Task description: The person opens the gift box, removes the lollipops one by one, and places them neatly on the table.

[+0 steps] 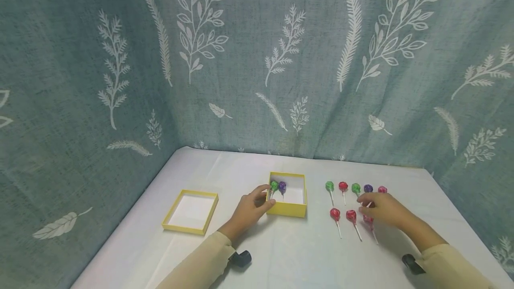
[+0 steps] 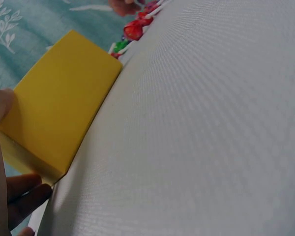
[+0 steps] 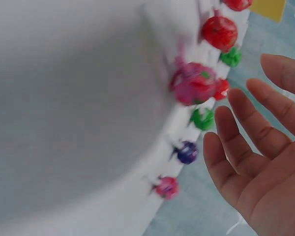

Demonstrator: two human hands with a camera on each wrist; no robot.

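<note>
A yellow box [image 1: 286, 209] with a white inside stands open-topped mid-table. A green lollipop [image 1: 274, 186] and a purple lollipop [image 1: 282, 187] lie side by side at its left. My left hand [image 1: 250, 208] holds the box's left side, its thumb on the front wall [image 2: 64, 93]. To the right, my right hand [image 1: 383, 208] hovers over two rows of lollipops, fingers loosely bent and holding nothing. Nearest to it are a pink lollipop [image 1: 368, 219], a green lollipop [image 1: 355, 188] and a purple lollipop [image 1: 368, 188]. The right wrist view shows its palm [image 3: 280, 187] and spread fingers.
A shallow yellow-rimmed lid [image 1: 191, 212] lies left of the box. Other lollipops include a green one [image 1: 329, 186], a red one [image 1: 343, 186] and another red one [image 1: 335, 213]. A patterned curtain [image 1: 257, 57] hangs behind the white table [image 1: 281, 258].
</note>
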